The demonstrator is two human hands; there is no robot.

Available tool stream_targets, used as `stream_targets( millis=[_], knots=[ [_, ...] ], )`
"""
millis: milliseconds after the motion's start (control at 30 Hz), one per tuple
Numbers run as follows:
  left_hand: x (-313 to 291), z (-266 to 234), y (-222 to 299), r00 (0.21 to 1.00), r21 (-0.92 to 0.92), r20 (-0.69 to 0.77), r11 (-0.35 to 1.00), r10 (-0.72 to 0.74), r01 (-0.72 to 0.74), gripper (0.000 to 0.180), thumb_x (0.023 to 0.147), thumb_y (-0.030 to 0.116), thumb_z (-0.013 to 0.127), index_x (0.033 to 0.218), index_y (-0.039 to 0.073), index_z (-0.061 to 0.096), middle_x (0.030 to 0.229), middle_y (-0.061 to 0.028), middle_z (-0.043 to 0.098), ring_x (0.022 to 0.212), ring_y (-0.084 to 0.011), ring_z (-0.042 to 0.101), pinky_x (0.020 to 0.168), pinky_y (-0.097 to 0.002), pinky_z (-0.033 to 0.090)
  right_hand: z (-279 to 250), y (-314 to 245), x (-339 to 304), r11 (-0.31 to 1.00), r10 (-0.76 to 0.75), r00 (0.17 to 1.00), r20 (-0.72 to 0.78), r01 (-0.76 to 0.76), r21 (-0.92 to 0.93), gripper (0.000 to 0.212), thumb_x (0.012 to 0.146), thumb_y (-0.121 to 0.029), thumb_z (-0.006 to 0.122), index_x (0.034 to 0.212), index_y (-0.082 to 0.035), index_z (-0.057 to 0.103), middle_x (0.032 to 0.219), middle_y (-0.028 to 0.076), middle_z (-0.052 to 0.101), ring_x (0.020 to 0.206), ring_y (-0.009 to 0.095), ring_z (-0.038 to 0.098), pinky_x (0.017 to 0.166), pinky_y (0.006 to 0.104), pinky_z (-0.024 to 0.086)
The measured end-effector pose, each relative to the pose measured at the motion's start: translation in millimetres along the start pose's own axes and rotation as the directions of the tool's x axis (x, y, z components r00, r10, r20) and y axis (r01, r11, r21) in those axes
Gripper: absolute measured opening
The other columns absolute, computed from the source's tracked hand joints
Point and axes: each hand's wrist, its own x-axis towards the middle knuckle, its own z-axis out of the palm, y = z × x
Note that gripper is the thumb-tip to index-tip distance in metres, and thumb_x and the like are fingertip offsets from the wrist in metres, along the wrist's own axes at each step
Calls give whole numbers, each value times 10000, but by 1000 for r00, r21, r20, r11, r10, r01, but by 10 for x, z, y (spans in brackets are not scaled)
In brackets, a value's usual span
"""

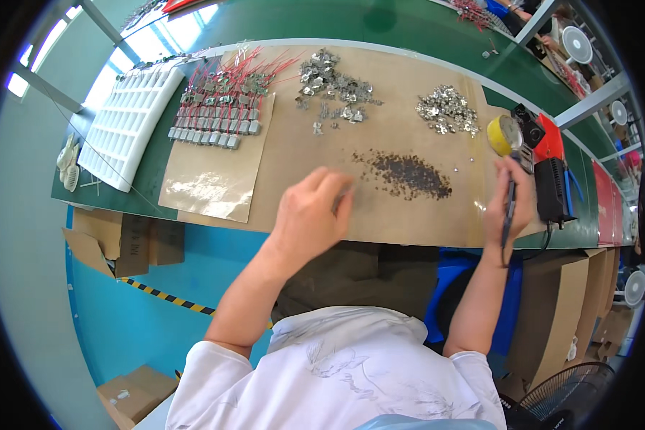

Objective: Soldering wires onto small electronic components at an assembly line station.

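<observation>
My left hand (312, 215) is above the brown work sheet, its fingers curled and pinched together. Whatever may be between the fingertips is too small to make out. Just right of it lies a spread pile of tiny dark parts, perhaps screws (412, 176). On the right, my right hand (511, 201) is closed around a slim black pen-shaped tool (509, 213), held nearly upright beside a yellow roll (504, 135). Farther back are a heap of small shiny metal pieces (448, 110) and a looser heap of silvery metal brackets (330, 79).
At the left, rows of grey block-like parts with red wires (215, 122) stand on a glossy sheet (215, 190), beside a white compartment tray (130, 118). A black box with a cord (552, 190) and a red bin (549, 140) are at the right. Cardboard boxes (552, 315) stand below the table.
</observation>
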Motion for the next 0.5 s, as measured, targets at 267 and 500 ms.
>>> stream_targets(
  millis=[267, 500],
  knots=[
    [327, 33, -211, 977, 167, 211, 984, 24, -60, 196, 884, 30, 708, 1070, 34, 648, 1357, -152, 688, 896, -396, 727, 754, -463, 590, 318, -305, -258, 988, -112, 990, 88, 102, 117, 229, 928, 117, 675, 1125, 5, 708, 916, 148, 754, 807, 278, 716, 717, 338, 565],
    [321, 40, -159, 931, 329, 360, 942, -65, -61, 170, 918, 98, 687, 1076, 46, 655, 1365, -138, 689, 912, -406, 727, 780, -485, 602, 289, -338, -254, 993, -91, 995, 50, 86, 86, 240, 894, 115, 701, 1095, -14, 720, 879, 130, 747, 779, 288, 705, 699, 359, 553]
  ],
)
